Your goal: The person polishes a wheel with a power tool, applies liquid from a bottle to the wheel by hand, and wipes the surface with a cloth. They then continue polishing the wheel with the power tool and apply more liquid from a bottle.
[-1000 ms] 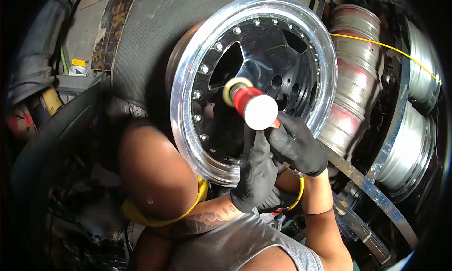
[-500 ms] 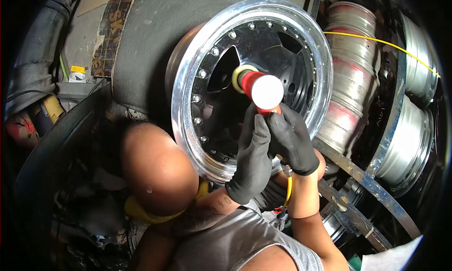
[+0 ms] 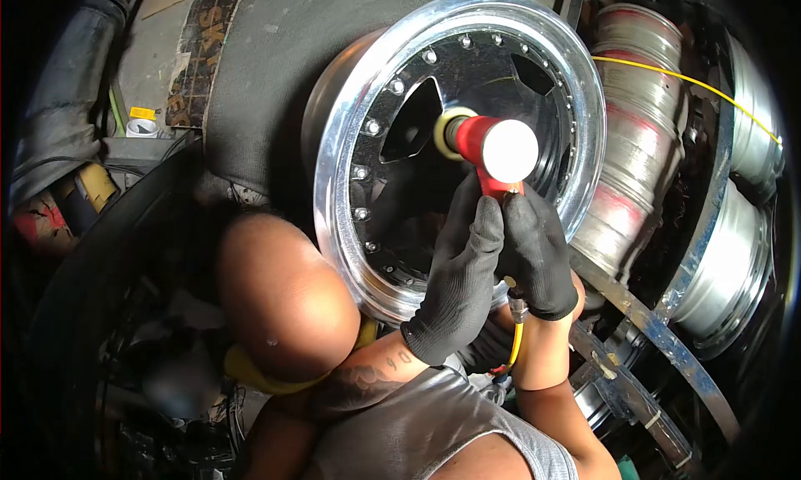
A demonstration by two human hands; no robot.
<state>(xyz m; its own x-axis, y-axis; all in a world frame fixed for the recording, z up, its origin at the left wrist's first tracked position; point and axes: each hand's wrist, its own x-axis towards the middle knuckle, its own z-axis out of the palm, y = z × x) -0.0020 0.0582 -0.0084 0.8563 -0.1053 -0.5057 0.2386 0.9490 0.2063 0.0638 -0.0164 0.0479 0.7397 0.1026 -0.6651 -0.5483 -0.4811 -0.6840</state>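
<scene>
Both my hands wear dark gloves and are wrapped round the handle of a red air polisher (image 3: pixel 474 139), left and right close together. My left hand (image 3: pixel 467 267) is on the left side of the handle, my right hand (image 3: pixel 538 255) on the right. A pale yellow pad (image 3: pixel 445 134) on the tool is over the black centre of a wheel (image 3: pixel 338 146) with a shiny chrome lip and a ring of bolts. Whether the pad touches the wheel cannot be made out. From below my right hand runs a yellow hose (image 3: pixel 517 342) with a metal fitting.
Several silver and red wheel barrels (image 3: pixel 638 138) lie in a metal rack (image 3: pixel 697 246) at the right, more rims (image 3: pixel 726 271) beyond it. A thin yellow line (image 3: pixel 684 78) crosses them. Behind the wheel is a grey ribbed mat (image 3: pixel 259 71). My bare knee (image 3: pixel 288 300) is at lower left.
The wheel, the tool and both hands appear further right in view, as does much of the surroundings. The pad now sits slightly higher and the tool leans more to the right.
</scene>
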